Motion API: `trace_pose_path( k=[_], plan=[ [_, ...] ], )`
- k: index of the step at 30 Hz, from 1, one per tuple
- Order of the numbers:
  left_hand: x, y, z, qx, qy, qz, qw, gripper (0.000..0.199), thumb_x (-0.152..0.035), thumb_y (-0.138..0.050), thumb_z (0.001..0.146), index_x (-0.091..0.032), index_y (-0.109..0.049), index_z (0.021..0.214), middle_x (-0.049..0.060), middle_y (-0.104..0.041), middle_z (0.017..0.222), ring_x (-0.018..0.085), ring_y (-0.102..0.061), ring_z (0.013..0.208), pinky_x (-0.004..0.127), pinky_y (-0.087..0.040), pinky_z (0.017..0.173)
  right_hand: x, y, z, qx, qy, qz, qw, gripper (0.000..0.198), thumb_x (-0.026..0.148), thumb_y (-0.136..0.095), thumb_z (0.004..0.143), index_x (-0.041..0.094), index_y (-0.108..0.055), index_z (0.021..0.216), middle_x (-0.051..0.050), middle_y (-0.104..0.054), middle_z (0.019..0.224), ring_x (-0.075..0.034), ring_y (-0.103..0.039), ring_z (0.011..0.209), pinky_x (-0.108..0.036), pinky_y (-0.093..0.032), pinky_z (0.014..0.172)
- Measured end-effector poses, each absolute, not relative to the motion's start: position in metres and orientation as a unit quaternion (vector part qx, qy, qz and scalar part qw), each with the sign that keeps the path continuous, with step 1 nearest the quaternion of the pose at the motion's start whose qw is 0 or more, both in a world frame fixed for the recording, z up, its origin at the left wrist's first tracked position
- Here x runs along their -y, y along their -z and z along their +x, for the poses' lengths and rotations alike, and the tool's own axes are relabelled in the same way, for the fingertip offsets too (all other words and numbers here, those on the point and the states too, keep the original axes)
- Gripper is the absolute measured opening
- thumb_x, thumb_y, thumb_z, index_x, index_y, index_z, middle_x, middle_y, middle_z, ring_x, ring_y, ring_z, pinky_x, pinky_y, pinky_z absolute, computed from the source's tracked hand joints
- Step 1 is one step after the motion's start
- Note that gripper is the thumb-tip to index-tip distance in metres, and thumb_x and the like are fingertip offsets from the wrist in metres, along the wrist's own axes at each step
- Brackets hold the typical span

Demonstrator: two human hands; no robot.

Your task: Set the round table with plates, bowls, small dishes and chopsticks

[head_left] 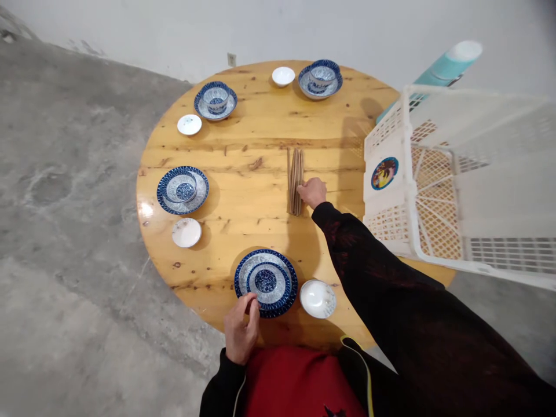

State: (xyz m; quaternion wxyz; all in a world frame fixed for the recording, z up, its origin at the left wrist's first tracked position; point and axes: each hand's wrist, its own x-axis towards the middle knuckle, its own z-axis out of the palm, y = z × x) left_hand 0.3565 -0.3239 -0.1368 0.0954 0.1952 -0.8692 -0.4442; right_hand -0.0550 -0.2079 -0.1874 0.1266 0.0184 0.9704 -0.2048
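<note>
In the head view, a bundle of brown chopsticks point(296, 182) lies on the round wooden table point(243, 214). My right hand point(313, 192) reaches across to it, fingertips closed on the bundle's right side; how many sticks they grip I cannot tell. My left hand point(242, 329) hovers by the table's near edge, fingers loosely bent and apart, holding nothing. Its fingertips overlap the lower left rim of a blue-and-white plate point(241, 281); whether they touch it is unclear. A matching bowl point(266, 281) sits on that plate, with a small white dish point(318, 299) to its right.
Other place settings stand around the table: a left plate point(202, 200), a far-left plate point(232, 107) and a far-right plate point(304, 87), each with a bowl and small dish. At right, a white plastic basket point(410, 191) rises beside a teal-and-white cylinder point(443, 69). A wall is behind.
</note>
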Motion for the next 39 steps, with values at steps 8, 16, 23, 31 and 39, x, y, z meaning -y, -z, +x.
trace_pose_path(
  k=[8, 16, 23, 31, 39],
  plan=[
    [0.326, 0.140, 0.359, 0.863, 0.451, 0.208, 0.098, 0.023, -0.031, -0.051, 0.106, -0.019, -0.071, 0.107, 0.005, -0.081, 0.088, 0.015, -0.078, 0.074, 0.021, -0.063, 0.074, 0.215, 0.177, -0.060, -0.977, 0.155, 0.067, 0.130, 0.023, 0.022, -0.069, 0.084, 0.008, -0.076, 0.101, -0.026, -0.074, 0.112, -0.037, -0.070, 0.112, -0.044, -0.056, 0.096],
    [0.331, 0.136, 0.363, 0.871, 0.435, 0.197, 0.118, 0.021, -0.027, -0.052, 0.105, -0.018, -0.070, 0.109, 0.005, -0.081, 0.089, 0.015, -0.079, 0.075, 0.021, -0.062, 0.072, 0.209, 0.175, -0.061, -0.975, 0.178, 0.070, 0.113, 0.010, 0.023, -0.072, 0.077, 0.013, -0.071, 0.080, -0.022, -0.073, 0.087, -0.036, -0.072, 0.096, -0.043, -0.058, 0.085],
    [0.338, 0.130, 0.356, 0.876, 0.443, 0.144, 0.125, 0.018, -0.022, -0.054, 0.103, -0.018, -0.071, 0.106, 0.005, -0.081, 0.089, 0.014, -0.079, 0.078, 0.021, -0.061, 0.079, 0.156, 0.169, -0.029, -0.947, 0.313, -0.012, 0.071, 0.014, 0.024, -0.065, 0.075, 0.018, -0.067, 0.087, -0.007, -0.070, 0.077, -0.027, -0.070, 0.082, -0.037, -0.058, 0.079],
    [0.339, 0.121, 0.355, 0.876, 0.455, 0.113, 0.113, 0.017, -0.024, -0.057, 0.102, -0.019, -0.072, 0.106, 0.005, -0.082, 0.093, 0.014, -0.078, 0.077, 0.023, -0.061, 0.076, 0.111, 0.161, 0.057, -0.929, 0.340, -0.144, -0.022, 0.024, 0.034, -0.055, 0.091, 0.018, -0.067, 0.105, -0.015, -0.074, 0.103, -0.028, -0.072, 0.082, -0.045, -0.061, 0.083],
    [0.282, 0.112, 0.361, 0.853, 0.480, 0.172, 0.116, 0.022, -0.030, -0.052, 0.105, -0.018, -0.070, 0.107, 0.005, -0.078, 0.087, 0.014, -0.074, 0.073, 0.026, -0.060, 0.079, 0.099, 0.162, 0.079, -0.917, 0.357, -0.178, 0.022, 0.024, 0.037, -0.056, 0.098, 0.018, -0.070, 0.103, -0.018, -0.073, 0.099, -0.033, -0.074, 0.095, -0.051, -0.061, 0.089]
  ],
)
